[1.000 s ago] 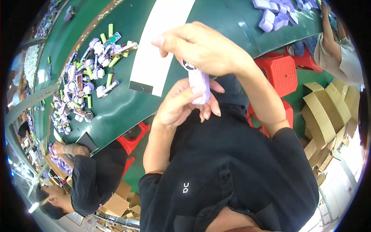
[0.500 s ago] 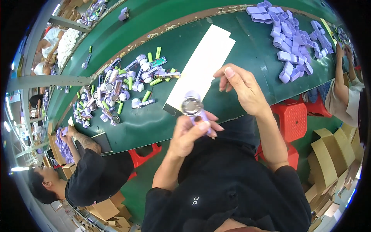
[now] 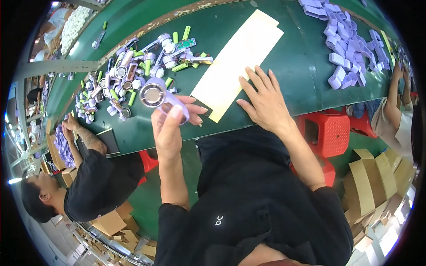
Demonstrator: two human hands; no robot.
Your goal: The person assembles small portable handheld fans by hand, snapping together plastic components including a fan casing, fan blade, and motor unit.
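My left hand (image 3: 168, 128) is closed around the handle of a purple handheld device with a round, silver-ringed head (image 3: 153, 94), much like a small fan body. It is held up in front of the near table edge, head tilted to the upper left. Its far side and part of the handle are hidden by my fingers. My right hand (image 3: 268, 104) lies with fingers spread at the right edge of some long pale yellow sheets (image 3: 239, 57), its fingertips touching them. No object shows in that hand.
Left on the green table (image 3: 301, 88) is a heap of similar purple parts with green cylinders (image 3: 147, 67). Purple hollow shells (image 3: 344, 48) are piled at the far right. A co-worker (image 3: 102, 181) sits at left. Red stools (image 3: 330, 133) and cardboard boxes (image 3: 372, 177) stand at right.
My left hand has moved left with the purple device, away from the sheets. My right hand has come down from the air onto the sheets' edge, fingers now spread. The view has shifted slightly.
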